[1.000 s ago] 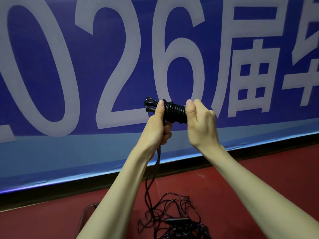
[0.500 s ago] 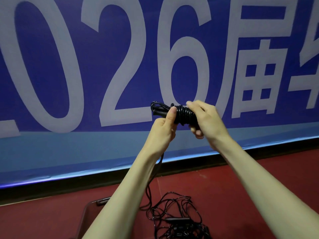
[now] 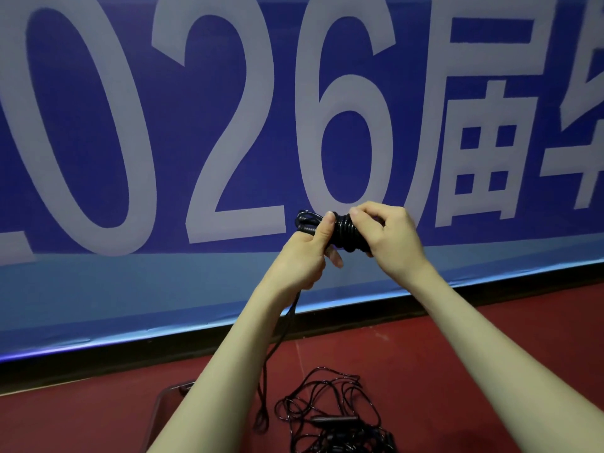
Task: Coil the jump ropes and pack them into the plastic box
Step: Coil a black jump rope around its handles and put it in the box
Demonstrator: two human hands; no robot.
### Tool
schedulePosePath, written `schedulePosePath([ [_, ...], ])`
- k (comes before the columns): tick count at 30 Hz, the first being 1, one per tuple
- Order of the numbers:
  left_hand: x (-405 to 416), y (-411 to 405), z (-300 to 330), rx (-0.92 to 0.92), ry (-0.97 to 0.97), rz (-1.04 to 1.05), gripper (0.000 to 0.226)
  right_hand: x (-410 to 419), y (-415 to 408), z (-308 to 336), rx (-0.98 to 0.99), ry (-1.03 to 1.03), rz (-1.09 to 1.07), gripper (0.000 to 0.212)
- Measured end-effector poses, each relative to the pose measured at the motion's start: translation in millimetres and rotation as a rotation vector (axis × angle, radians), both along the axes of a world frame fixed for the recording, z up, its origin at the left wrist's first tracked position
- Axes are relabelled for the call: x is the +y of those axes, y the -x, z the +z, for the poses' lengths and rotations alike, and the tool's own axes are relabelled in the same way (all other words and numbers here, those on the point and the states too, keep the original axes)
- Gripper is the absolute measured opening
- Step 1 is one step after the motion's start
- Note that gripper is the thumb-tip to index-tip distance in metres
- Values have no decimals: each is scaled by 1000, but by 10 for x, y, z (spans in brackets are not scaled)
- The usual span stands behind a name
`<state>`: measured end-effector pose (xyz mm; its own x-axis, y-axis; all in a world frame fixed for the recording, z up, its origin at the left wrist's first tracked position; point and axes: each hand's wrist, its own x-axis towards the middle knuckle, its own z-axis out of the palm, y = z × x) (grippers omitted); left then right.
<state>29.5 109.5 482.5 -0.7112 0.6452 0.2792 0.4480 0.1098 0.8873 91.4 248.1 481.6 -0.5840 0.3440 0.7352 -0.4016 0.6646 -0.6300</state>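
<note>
Here both bare arms are stretched out in front of a big blue banner (image 3: 98,132) hung along the far wall. Pale block writing runs across it: the digits "026", with a clipped shape at the left edge that may be another digit, then the character "届", and part of a further character cut off at the right edge. Below the writing the banner turns to a lighter blue band, and under that a dark skirting meets the red floor (image 3: 408,361).

Between the two hands, held up against the lower part of the "6", is a tightly wound black jump rope bundle (image 3: 347,232). The left hand (image 3: 302,256) grips its left end, thumb pressed up along the coils, with the rope's looped end poking out to the left past the thumb. The right hand (image 3: 390,238) is closed over the bundle's right end, its fingers (image 3: 362,213) curled down over the top turns. A loose tail of rope (image 3: 277,348) hangs from under the left hand, running down behind the left forearm toward the floor.

On the floor near the bottom edge lies a tangled heap of black jump ropes (image 3: 330,416), a dark handle showing among the loops. Just left of the heap, partly hidden by the left forearm, is the rim of a clear plastic box (image 3: 160,403).
</note>
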Motion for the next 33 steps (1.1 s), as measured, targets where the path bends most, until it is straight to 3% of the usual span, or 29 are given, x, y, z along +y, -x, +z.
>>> schedulePosePath([
  [2, -47, 27, 24, 9, 32, 0, 67, 13, 3, -6, 37, -48, -76, 25],
  [4, -114, 54, 59, 62, 125, -1, 47, 63, -4, -22, 51, -82, -155, 23],
  [8, -137, 72, 59, 347, 410, 90, 21, 118, 1, -97, -28, -214, -237, 20],
  [11, -175, 110, 42, 470, 531, 183, 18, 109, -34, -129, -81, -358, -341, 18],
  [15, -227, 51, 57, 734, 586, 340, 22, 170, -87, -100, -192, -359, -385, 20],
  [19, -231, 1, 64, 999, 573, 449, 23, 175, -122, -4, -392, -321, -219, 27],
  [24, -183, 31, 24, 952, 374, 281, 17, 189, -284, 140, -573, -254, 147, 34],
  [29, -188, 117, 33, 594, 220, 1, 25, 251, -443, 230, -605, -189, 331, 34],
  [33, -224, 83, 29, 238, 102, -210, 24, 246, -478, 253, -522, -135, 478, 40],
])
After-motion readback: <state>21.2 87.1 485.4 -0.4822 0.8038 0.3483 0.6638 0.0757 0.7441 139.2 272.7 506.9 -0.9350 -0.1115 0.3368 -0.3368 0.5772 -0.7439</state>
